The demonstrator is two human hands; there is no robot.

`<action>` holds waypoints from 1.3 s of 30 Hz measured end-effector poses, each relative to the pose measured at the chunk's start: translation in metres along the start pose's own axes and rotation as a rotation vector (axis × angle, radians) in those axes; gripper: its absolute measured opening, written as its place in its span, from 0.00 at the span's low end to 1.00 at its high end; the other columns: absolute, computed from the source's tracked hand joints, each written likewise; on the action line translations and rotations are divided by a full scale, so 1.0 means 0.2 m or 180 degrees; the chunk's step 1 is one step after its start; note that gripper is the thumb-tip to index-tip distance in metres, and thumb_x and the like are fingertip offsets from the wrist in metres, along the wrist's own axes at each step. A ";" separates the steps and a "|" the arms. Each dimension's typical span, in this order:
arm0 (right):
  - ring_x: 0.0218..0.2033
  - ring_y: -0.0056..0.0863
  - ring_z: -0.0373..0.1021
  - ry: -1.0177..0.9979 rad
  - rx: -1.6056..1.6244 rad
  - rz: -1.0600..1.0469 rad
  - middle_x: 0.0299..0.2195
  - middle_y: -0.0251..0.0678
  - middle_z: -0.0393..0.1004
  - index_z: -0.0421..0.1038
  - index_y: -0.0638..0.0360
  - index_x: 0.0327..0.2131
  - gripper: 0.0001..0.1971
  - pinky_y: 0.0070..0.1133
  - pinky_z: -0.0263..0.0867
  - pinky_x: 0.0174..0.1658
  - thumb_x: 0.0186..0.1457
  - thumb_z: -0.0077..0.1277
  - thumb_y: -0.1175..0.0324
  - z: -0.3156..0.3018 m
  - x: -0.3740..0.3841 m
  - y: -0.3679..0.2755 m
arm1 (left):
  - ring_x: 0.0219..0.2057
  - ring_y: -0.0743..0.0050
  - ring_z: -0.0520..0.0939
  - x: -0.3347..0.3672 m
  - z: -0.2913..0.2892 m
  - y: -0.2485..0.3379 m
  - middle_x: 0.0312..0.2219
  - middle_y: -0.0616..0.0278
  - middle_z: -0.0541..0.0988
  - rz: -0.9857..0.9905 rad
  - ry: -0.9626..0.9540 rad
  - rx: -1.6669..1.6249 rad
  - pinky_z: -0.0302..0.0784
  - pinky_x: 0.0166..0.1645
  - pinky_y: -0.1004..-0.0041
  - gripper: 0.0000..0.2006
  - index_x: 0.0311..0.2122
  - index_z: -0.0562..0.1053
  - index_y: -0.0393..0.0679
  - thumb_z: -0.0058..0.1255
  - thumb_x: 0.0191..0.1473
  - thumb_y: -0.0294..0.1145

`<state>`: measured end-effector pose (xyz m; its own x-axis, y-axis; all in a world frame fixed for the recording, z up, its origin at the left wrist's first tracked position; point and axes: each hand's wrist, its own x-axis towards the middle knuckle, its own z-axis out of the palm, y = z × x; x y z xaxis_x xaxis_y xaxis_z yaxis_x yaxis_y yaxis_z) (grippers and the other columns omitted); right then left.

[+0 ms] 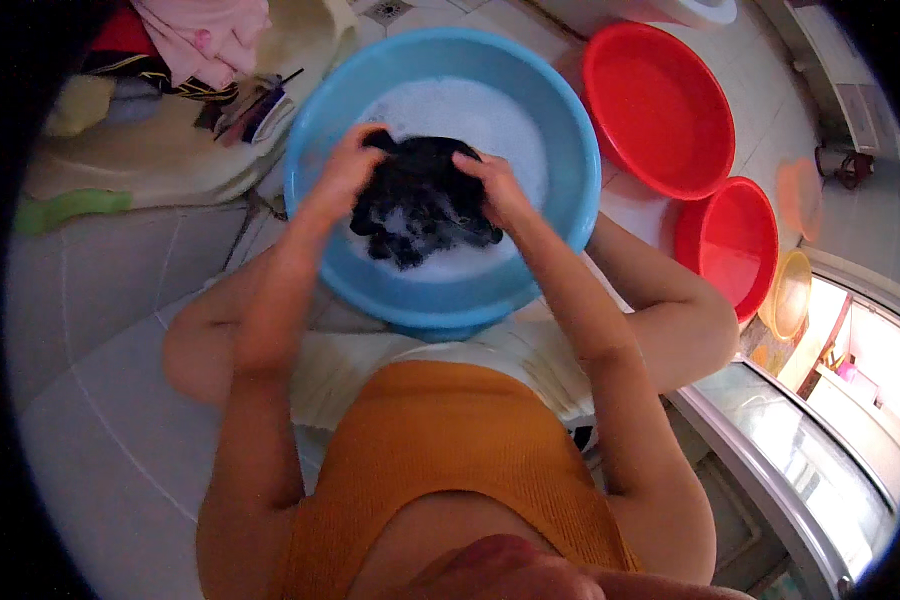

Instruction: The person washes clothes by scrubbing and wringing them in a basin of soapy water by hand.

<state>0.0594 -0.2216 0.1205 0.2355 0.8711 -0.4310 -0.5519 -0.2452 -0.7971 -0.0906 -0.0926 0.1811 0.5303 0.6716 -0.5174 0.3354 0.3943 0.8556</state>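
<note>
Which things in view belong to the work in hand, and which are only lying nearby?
In use:
crumpled black cloth, held by left hand and right hand
round blue plastic basin
white foamy water

Seemingly only nearby:
larger round red plastic basin
smaller round red plastic basin
pale pink cloth

A ribbed orange sleeveless top [450, 425] with a rounded neckline [485, 493] is worn with cream shorts [342, 372]; arms [255, 440] and knees [708, 335] are bare.

blurred left hand [346, 174], cropped pink cloth [210, 38]
</note>
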 end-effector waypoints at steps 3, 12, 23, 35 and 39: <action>0.25 0.27 0.65 -0.0407 0.1922 0.0510 0.21 0.33 0.68 0.68 0.63 0.25 0.14 0.23 0.61 0.33 0.48 0.47 0.59 -0.06 0.11 0.06 | 0.31 0.57 0.74 -0.09 0.54 -0.13 0.28 0.52 0.73 0.1718 -0.0080 0.2330 0.68 0.37 0.66 0.12 0.36 0.67 0.39 0.45 0.44 0.32; 0.35 0.30 0.67 -0.0949 0.0551 0.0134 0.34 0.36 0.70 0.67 0.58 0.34 0.15 0.27 0.64 0.39 0.54 0.33 0.59 0.05 0.15 0.12 | 0.26 0.63 0.75 -0.09 0.54 -0.14 0.25 0.54 0.74 0.2774 0.0350 0.3058 0.70 0.31 0.67 0.10 0.31 0.71 0.38 0.43 0.47 0.33; 0.22 0.20 0.65 0.0094 -0.0659 0.0168 0.23 0.31 0.69 0.69 0.61 0.29 0.16 0.18 0.62 0.28 0.50 0.44 0.56 -0.08 0.08 0.02 | 0.24 0.62 0.74 0.06 0.03 -0.27 0.22 0.55 0.75 0.1622 -0.1512 0.2905 0.66 0.33 0.70 0.20 0.27 0.71 0.36 0.45 0.47 0.47; 0.33 0.27 0.69 -0.0339 -0.2779 -0.0316 0.29 0.39 0.73 0.70 0.65 0.33 0.16 0.23 0.63 0.37 0.39 0.51 0.65 -0.32 0.01 0.09 | 0.31 0.79 0.74 -0.02 0.03 0.01 0.30 0.65 0.74 0.0566 -0.0013 -0.0249 0.67 0.36 0.79 0.12 0.37 0.69 0.37 0.42 0.52 0.35; 0.34 0.28 0.68 -0.0657 -0.0615 0.0467 0.30 0.34 0.73 0.70 0.64 0.33 0.15 0.24 0.63 0.39 0.41 0.49 0.66 -0.19 -0.01 0.00 | 0.29 0.77 0.73 0.06 -0.11 -0.07 0.29 0.62 0.74 0.0796 0.0395 0.0664 0.68 0.35 0.78 0.11 0.34 0.69 0.36 0.42 0.52 0.35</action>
<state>0.0888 -0.2392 0.1050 -0.0137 0.8835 -0.4682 -0.4010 -0.4338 -0.8068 -0.1058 -0.0772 0.1629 0.5217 0.8075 -0.2753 0.3659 0.0798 0.9272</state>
